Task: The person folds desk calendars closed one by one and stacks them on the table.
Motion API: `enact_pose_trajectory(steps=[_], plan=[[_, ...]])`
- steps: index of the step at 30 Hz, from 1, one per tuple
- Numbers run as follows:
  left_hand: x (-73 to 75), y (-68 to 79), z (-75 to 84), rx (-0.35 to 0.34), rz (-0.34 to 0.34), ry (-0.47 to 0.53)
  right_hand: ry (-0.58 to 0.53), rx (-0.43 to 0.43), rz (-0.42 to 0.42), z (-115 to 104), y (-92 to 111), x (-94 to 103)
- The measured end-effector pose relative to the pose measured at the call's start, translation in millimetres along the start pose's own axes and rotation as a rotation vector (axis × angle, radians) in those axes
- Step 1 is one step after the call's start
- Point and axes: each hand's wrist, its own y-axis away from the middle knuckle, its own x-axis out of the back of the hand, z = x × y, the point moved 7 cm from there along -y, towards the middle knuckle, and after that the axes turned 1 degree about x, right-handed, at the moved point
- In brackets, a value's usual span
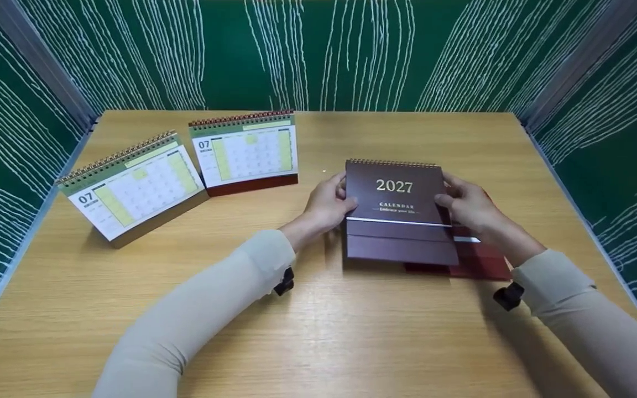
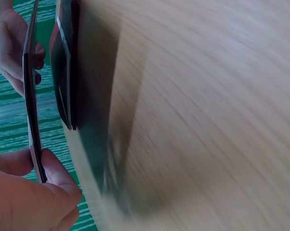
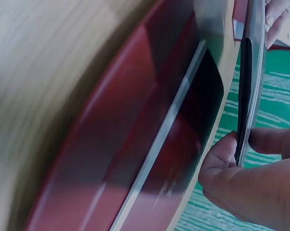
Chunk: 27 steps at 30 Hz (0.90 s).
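Observation:
A dark brown 2027 desk calendar (image 1: 398,243), folded flat with its spiral binding at the far edge, is held between both hands. On its left edge my left hand (image 1: 327,204) pinches it, thumb on the cover and fingers beneath. My right hand (image 1: 470,204) grips the opposite edge the same way. Both wrist views show the calendar edge-on, raised above the table. Below it and to the right lies a red calendar (image 1: 481,260), flat on the table and partly covered by the brown one and my right hand.
Two desk calendars stand propped at the left, opened to month 07: one with a brown base (image 1: 136,190) and, behind it to the right, one with a red base (image 1: 249,155). The wooden table (image 1: 307,342) is bordered by green panels with white streaks (image 1: 235,55).

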Motion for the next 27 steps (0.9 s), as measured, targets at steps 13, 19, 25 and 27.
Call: enact_pose_trajectory(steps=[13,19,25,27], plan=[[-51.1,-11.7,13.7,0.028,0.030,0.076,0.042,-0.045,-0.011,25,3,43.8],[-72.1,-14.1,18.2,0.045,0.034,0.079,0.105,-0.073,0.018,41,3,63.3],[-88.6,-15.1,19.4,0.079,0.057,0.088,0.116,-0.131,0.019,55,6,75.5],[-92.9,-15.4,19.5,0.088,0.055,0.095,0.117,-0.141,0.012,58,7,78.2]])
